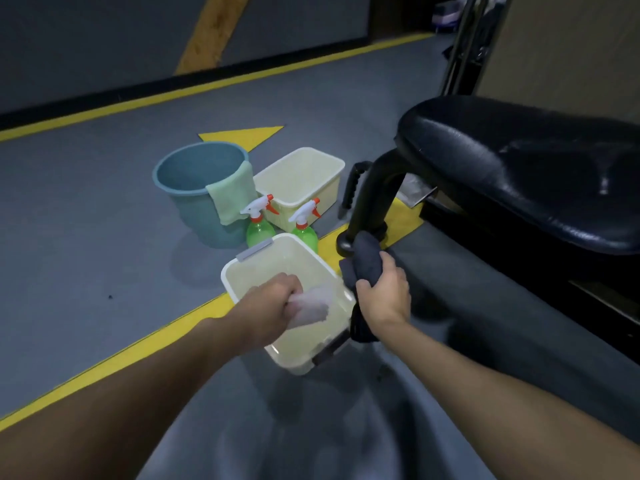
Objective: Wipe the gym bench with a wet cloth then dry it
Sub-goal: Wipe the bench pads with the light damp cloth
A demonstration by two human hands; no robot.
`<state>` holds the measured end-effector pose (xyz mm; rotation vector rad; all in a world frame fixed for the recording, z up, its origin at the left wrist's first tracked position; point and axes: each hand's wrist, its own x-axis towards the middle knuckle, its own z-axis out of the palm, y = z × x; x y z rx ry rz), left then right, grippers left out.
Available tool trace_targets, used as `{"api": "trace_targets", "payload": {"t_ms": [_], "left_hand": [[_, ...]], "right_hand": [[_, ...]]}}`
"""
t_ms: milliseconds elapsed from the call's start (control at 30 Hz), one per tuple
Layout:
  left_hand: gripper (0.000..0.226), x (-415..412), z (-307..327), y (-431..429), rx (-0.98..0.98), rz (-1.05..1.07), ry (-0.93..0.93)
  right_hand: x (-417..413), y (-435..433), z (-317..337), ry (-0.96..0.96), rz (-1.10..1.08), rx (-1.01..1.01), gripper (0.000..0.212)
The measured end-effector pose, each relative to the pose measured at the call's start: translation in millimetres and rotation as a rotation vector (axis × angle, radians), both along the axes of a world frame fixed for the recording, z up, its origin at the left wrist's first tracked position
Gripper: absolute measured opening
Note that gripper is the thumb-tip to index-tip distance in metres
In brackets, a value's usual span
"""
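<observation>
A: Item one?
B: Left hand [277, 303], fingers curled round a white cloth [313, 308], inside the near cream tub [277, 251] on the floor [104, 237].
A: Item two?
B: Right hand [384, 292], fingers clenched on a dark cloth [363, 259], just beside that tub's right rim.
A: Gym bench [519, 168]?
B: Black pad, right of both hands.
A: Remainder?
B: Blue bucket [194, 209], green cloth [232, 195] draped over its rim; two green spray bottles [259, 232]; far cream tub [298, 178].

Grey floor [90, 258] — bucket [197, 216], two bins [294, 209] [287, 362], two spray bottles [260, 232] [306, 234], bench [519, 174].
</observation>
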<state>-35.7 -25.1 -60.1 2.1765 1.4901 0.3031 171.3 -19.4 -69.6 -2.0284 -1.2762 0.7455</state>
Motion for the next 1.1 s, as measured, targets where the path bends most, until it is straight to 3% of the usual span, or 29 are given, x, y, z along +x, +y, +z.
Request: {"api": "trace_targets", "payload": {"t_ms": [233,367,467,500,567,633,700,867,933,1033,1067,1100], "left_hand": [[0.005,23,129,75,0.384,0.104,-0.269],[0.006,36,196,106,0.472,0.167,-0.4],[0.007,46,226,121,0.499,0.136,-0.416],[0.007,50,233,125,0.499,0.119,-0.418],[0.007,57,243,131,0.489,0.086,-0.43],[0.006,63,249,135,0.479,0.054,-0.452],[0.005,67,249,140,0.463,0.013,-0.463],[0.006,77,246,152,0.409,-0.093,-0.495],[0.006,85,248,155,0.368,-0.154,-0.512],[0.011,114,260,153,0.257,-0.261,-0.587],[0.013,126,265,151,0.213,-0.297,-0.612],[0.015,139,270,149,0.172,-0.334,-0.627]], "right_hand": [[15,7,141,0.13,0.057,0.432,0.065],[26,18,222,0.099,-0.07,0.634,0.067],[38,39,267,-0.024,-0.184,0.714,0.071],[41,50,276,-0.118,-0.225,0.673,0.072],[50,76,279,-0.385,-0.253,0.382,0.076],[61,97,260,-0.591,-0.12,-0.025,0.076],[70,107,233,-0.639,0.042,-0.262,0.07],[77,102,218,-0.681,0.13,-0.265,0.068],[80,97,232,-0.523,0.085,-0.025,0.062],[87,76,267,0.288,0.023,0.39,0.076],[93,69,274,0.482,0.07,0.41,0.073],[100,62,279,0.544,0.108,0.395,0.058]]}}
